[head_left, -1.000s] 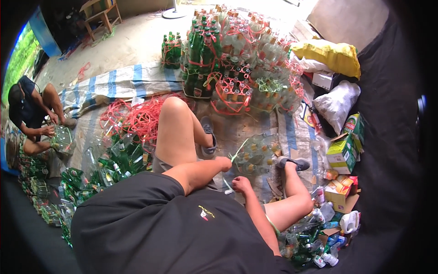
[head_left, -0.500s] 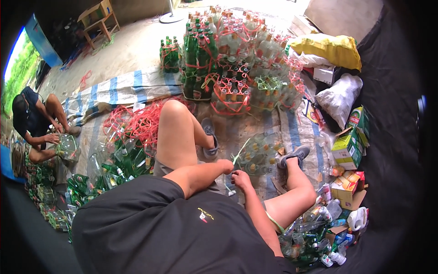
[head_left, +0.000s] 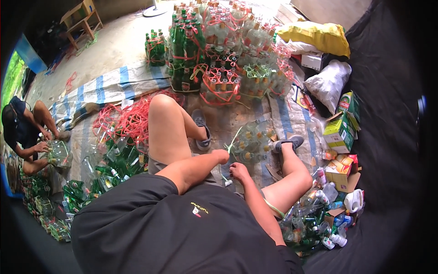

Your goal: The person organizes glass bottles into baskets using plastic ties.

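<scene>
Between my legs, on the striped sack sheet, lies a bundle of clear bottles [head_left: 253, 141] with a pale green plastic strap [head_left: 235, 139] around it. My left hand [head_left: 221, 156] is closed on the strap at the bundle's near left side; its fingertips are partly hidden. Just below and right of it, my right hand [head_left: 238, 171] has loosely curled, slightly parted fingers, with nothing visible in them. A loose strap tail with a white tip [head_left: 226, 181] hangs beside it.
Stacked, tied bottles [head_left: 189, 43] stand ahead. Red straps [head_left: 118, 118] and loose bottles [head_left: 114, 173] are heaped left. A co-worker [head_left: 18, 123] handles a bundle [head_left: 61, 153]. Sacks [head_left: 326, 84], cartons [head_left: 337, 137] and mixed containers [head_left: 315, 214] lie right. A wooden stool [head_left: 82, 27] stands back left.
My left hand has drawn slightly left and up with the strap. My right hand has risen toward it. The whole view has shifted a little.
</scene>
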A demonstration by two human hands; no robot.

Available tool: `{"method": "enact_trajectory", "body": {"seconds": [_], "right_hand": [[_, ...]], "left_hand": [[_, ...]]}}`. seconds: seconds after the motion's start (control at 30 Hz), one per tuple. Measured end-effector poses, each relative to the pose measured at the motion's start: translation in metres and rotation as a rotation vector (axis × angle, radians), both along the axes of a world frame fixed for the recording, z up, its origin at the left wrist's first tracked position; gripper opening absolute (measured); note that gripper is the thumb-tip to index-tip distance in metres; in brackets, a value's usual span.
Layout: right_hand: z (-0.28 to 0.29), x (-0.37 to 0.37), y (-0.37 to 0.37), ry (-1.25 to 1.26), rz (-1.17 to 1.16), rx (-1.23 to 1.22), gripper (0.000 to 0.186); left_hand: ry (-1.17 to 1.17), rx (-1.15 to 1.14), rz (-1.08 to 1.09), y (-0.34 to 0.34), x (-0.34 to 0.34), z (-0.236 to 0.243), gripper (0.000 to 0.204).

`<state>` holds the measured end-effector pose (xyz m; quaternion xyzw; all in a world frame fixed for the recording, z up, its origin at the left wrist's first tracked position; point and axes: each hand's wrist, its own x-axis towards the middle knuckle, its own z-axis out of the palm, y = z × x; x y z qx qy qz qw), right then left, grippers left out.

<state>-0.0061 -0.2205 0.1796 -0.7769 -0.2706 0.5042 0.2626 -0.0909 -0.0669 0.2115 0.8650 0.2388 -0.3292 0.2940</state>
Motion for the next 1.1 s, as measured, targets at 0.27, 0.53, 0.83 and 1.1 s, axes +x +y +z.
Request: {"method": "enact_trajectory", "body": {"seconds": [0.27,0.53,0.83,1.1], "right_hand": [[-0.026,0.004,0.020,-0.360,0.166,0.115,0.020],[-0.012,-0.007,0.040,-0.443,0.234,0.029,0.020],[0.008,-0.013,0.040,0.175,-0.235,-0.125,0.013],[-0.075,0.019,0.094,0.357,-0.657,-0.384,0.026]], "left_hand": [[-0.086,0.059,0.064,-0.002,-0.002,-0.002,0.026],[-0.007,0.048,0.115,0.020,-0.015,-0.008,0.030],[0.014,0.005,0.071,0.018,-0.010,-0.014,0.030],[0.059,-0.034,0.046,0.035,-0.013,-0.021,0.031]]}}
